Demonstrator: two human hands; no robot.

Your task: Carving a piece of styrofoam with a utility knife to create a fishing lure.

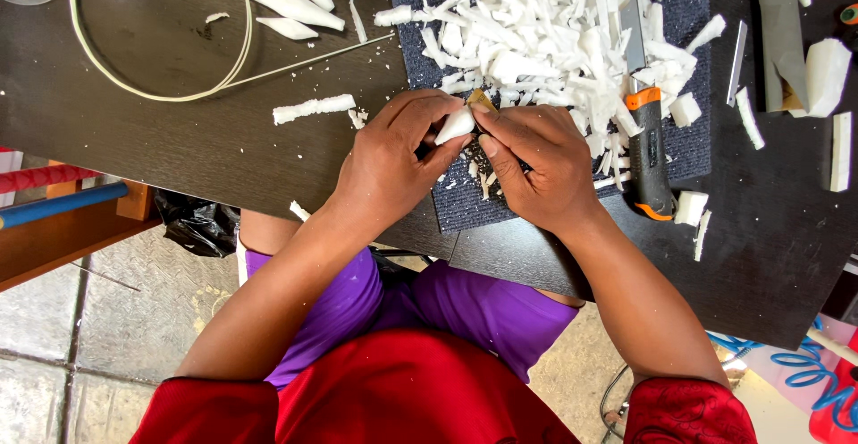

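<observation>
At the table's near edge, over the dark mat (679, 153), my left hand (393, 162) pinches a small white foam cone (456, 126). My right hand (536, 167) is closed on a small tan scrap (481, 100) pressed to its tip. I judge I'm smoothing the cone. Next calls for light strokes, turning it. White shavings (545, 33) and an orange-handled utility knife (645, 140) lie beyond.

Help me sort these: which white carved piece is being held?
The small cone-shaped piece, pinched between the left hand and right hand. The other pointed pieces lie untouched at the table's far edge.
</observation>
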